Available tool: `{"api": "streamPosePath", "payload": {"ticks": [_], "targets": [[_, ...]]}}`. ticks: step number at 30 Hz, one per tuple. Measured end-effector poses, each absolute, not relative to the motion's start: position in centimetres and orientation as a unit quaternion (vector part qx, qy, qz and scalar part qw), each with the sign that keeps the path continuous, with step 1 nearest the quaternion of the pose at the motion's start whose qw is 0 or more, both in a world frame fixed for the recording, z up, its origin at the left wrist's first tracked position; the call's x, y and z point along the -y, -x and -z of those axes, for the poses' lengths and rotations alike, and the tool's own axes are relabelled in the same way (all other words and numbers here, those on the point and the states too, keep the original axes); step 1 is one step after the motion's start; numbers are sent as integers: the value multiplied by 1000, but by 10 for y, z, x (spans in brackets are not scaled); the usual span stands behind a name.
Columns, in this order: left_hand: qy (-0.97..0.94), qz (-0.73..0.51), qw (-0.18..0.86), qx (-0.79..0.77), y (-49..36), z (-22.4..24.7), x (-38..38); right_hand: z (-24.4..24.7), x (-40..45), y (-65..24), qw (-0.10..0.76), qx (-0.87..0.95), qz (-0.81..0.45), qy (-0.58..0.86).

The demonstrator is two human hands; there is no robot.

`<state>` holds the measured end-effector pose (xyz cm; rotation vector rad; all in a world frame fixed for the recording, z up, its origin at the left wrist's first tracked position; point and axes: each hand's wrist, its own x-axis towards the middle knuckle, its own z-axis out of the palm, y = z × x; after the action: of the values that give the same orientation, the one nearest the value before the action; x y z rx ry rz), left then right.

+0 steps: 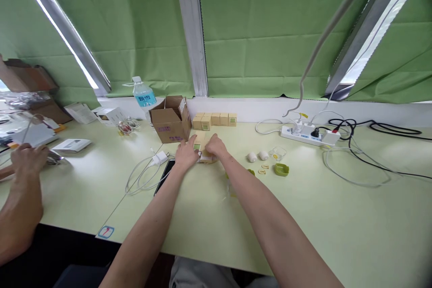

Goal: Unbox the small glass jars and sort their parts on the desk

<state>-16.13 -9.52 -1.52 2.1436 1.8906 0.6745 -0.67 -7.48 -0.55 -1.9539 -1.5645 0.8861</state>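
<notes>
Both my hands are at a small tan cardboard box [201, 137] with a green label, low on the table in front of the row of boxes. My left hand [186, 154] is at its left side, with the thumb against it and the fingers partly bent. On the right side, my right hand [216, 146] has its fingers curled in at the box, its fingertips partly hidden. Several similar small boxes [216, 120] stand in a row behind. Near my right forearm lie two white round pieces [258, 156], gold-coloured rings [263, 169] and a green tray-like piece [281, 169].
An open brown carton [171, 121] and a water bottle [143, 92] stand behind my left hand. A phone [165, 175] and a white charger cable [138, 180] lie beside my left forearm. A power strip [308, 135] sits right. A co-worker's hand [29, 159] is at far left.
</notes>
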Motion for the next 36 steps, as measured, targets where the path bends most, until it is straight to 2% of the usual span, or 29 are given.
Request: {"api": "streamPosePath", "payload": {"ticks": [5,13,19,26,32,36], "targets": [[-825,-124,10,-551,160,19,97,5,79,14,226,589,-311,711],[-844,-55,54,-530,158,41,98,-14,104,-11,190,647,-233,700],[-829,-26,56,-555,149,58,100,-33,156,-80,215,690,-114,681],[-829,-16,40,-557,148,59,104,0,239,-141,253,747,82,609],[-832,-23,31,-553,154,46,105,28,274,-158,327,749,87,570],[-838,-59,-10,-542,158,35,107,31,279,-159,344,751,73,559]]}}
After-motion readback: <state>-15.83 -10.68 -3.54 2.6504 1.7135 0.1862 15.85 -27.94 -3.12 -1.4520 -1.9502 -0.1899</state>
